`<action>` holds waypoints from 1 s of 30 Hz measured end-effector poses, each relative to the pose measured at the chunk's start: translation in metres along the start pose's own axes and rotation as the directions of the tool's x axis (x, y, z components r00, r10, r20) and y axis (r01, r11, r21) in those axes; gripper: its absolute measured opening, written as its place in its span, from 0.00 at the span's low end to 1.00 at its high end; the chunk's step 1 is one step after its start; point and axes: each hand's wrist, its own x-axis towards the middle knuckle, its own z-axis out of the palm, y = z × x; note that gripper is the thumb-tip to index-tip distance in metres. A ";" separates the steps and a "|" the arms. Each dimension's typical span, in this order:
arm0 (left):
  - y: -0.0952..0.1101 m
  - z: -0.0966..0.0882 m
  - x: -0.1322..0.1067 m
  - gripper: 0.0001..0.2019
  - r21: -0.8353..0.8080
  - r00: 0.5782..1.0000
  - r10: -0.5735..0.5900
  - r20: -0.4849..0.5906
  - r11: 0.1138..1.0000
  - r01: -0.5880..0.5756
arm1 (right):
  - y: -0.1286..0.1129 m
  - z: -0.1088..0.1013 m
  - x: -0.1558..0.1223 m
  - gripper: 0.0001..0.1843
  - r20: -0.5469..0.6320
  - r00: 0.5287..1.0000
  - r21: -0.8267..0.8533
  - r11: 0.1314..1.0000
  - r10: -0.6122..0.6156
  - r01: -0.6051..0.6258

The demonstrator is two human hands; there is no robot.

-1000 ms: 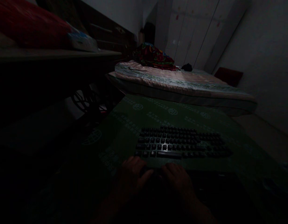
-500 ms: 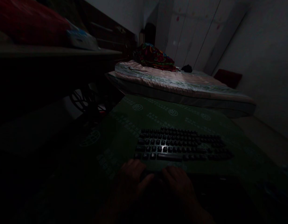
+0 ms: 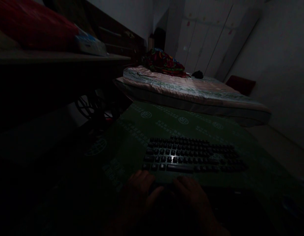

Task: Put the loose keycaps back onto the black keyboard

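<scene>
The room is very dark. A black keyboard [image 3: 191,159] lies on a green printed mat [image 3: 152,124] in front of me. My left hand [image 3: 139,193] and my right hand [image 3: 191,196] sit close together just below the keyboard's near edge. Both have their fingers curled round a small dark thing between them that I cannot make out. The thumbs nearly touch.
A low bed with a striped cover [image 3: 191,90] lies beyond the mat, with bright crumpled cloth [image 3: 164,62] at its head. A dark table with an iron frame [image 3: 88,105] stands at the left. White wardrobe doors [image 3: 203,39] fill the back wall.
The view has tilted a little, so the keyboard and both hands sit lower in the picture. The hands keep the same closed pose together.
</scene>
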 end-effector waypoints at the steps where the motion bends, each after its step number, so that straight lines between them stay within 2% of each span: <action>1: 0.000 0.000 0.000 0.05 0.004 1.000 0.008 0.000 1.000 -0.008 | 0.005 -0.004 0.005 0.11 -0.009 1.000 -0.012 1.000 -0.023 0.023; 2: 0.000 0.000 0.000 0.05 0.007 1.000 0.013 0.000 1.000 -0.013 | 0.011 -0.009 0.011 0.11 -0.015 0.999 -0.029 0.999 -0.042 0.042; 4: 0.001 0.000 0.000 0.04 0.008 1.000 0.018 0.006 1.000 -0.018 | 0.025 -0.016 0.029 0.10 0.047 0.996 -0.031 0.996 -0.082 0.083; 7: 0.002 -0.001 0.000 0.04 0.004 1.000 0.003 0.027 1.000 -0.003 | 0.051 -0.019 0.067 0.10 0.212 0.975 -0.041 0.997 0.068 -0.060; 10: 0.003 -0.002 -0.001 0.04 0.004 0.999 0.002 0.037 1.000 -0.002 | 0.075 -0.008 0.108 0.11 0.393 0.899 -0.073 0.982 0.191 -0.177; 14: 0.002 -0.002 -0.002 0.04 0.002 1.000 0.021 0.013 1.000 -0.021 | 0.096 0.017 0.146 0.13 0.533 0.803 -0.138 0.964 0.267 -0.229; 20: 0.002 0.000 -0.003 0.04 -0.005 1.000 0.018 -0.011 1.000 -0.018 | 0.108 0.044 0.167 0.18 0.639 0.723 -0.157 0.964 0.264 -0.213; 23: 0.003 -0.001 -0.003 0.05 -0.017 0.999 0.024 -0.021 1.000 -0.024 | 0.110 0.049 0.171 0.19 0.671 0.695 -0.170 0.966 0.257 -0.193; 30: 0.005 0.000 -0.006 0.04 -0.060 1.000 0.000 -0.010 0.998 0.000 | 0.106 0.055 0.176 0.13 0.708 0.648 -0.224 0.959 0.281 -0.171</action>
